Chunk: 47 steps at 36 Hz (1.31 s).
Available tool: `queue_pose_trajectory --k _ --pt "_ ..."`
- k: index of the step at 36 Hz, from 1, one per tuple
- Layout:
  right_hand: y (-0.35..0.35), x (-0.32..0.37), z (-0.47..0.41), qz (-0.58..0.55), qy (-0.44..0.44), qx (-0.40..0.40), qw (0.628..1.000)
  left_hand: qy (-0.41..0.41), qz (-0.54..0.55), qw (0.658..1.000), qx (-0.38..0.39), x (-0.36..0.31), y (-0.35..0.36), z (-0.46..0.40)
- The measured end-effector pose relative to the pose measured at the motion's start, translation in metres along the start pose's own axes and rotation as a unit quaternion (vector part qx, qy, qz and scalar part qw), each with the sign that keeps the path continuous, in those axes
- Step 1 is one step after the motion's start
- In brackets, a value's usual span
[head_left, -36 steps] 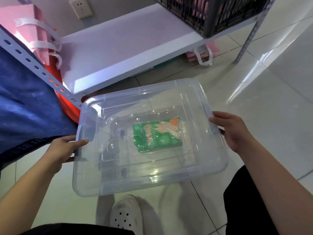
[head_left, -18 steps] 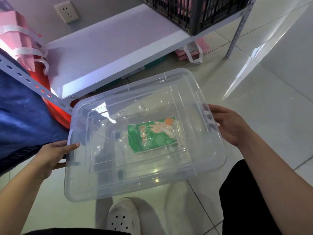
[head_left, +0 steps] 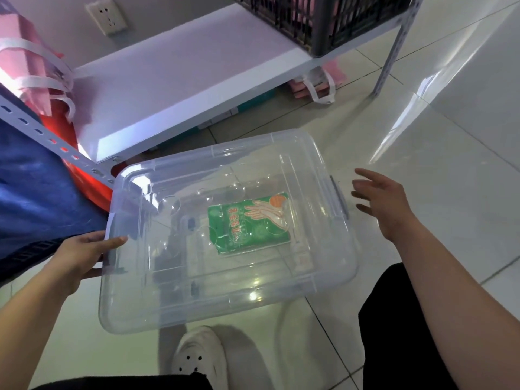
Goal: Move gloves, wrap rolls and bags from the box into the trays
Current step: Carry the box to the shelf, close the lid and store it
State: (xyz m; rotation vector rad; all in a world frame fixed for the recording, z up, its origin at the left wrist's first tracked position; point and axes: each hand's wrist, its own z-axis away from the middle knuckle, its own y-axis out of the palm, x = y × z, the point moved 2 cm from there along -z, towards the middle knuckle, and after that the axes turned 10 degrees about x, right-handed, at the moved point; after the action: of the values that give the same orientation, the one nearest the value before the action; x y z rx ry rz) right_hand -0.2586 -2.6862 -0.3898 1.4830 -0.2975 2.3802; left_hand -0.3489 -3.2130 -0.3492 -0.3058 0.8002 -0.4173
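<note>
A clear plastic box with its clear lid on sits low over the tiled floor in front of me. Through the lid I see a green pack of gloves lying flat inside. My left hand grips the box's left edge, thumb on top of the lid rim. My right hand hovers just off the right side near the grey latch, fingers spread, touching nothing. No wrap rolls show.
A white shelf board on a perforated metal frame stands behind the box, with a dark crate on it. Pink bags, blue cloth and something red crowd the left. My white shoe is below the box.
My right hand has let go of the box's right side and drawn back with fingers spread. The box has dropped lower and nearer to me. My left hand keeps its grip.
</note>
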Motion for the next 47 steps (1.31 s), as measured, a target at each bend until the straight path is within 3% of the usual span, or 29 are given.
queue_pose_trajectory --k 4,13,19,28,39,47 --pt "0.008 -0.001 0.004 0.006 0.101 0.084 0.991 0.001 -0.003 1.0 -0.004 -0.001 0.002 0.001" --pt "0.019 -0.004 0.003 0.017 0.131 0.079 0.988 -0.013 -0.011 1.0 -0.005 0.0 -0.002 -0.003" --pt "0.03 0.001 0.008 0.038 0.097 0.101 0.989 -0.013 -0.01 1.0 -0.004 -0.002 0.0 -0.002" --pt "0.049 0.002 0.01 0.207 0.014 -0.024 0.978 -0.008 -0.004 1.0 -0.01 -0.005 0.005 -0.001" --pt "0.024 0.006 0.017 0.14 0.031 -0.043 0.989 -0.003 -0.004 0.999 0.055 -0.014 0.025 0.0" --pt "-0.004 0.058 0.027 0.101 0.078 -0.01 0.992 -0.021 0.022 0.992 0.126 -0.048 0.022 0.025"
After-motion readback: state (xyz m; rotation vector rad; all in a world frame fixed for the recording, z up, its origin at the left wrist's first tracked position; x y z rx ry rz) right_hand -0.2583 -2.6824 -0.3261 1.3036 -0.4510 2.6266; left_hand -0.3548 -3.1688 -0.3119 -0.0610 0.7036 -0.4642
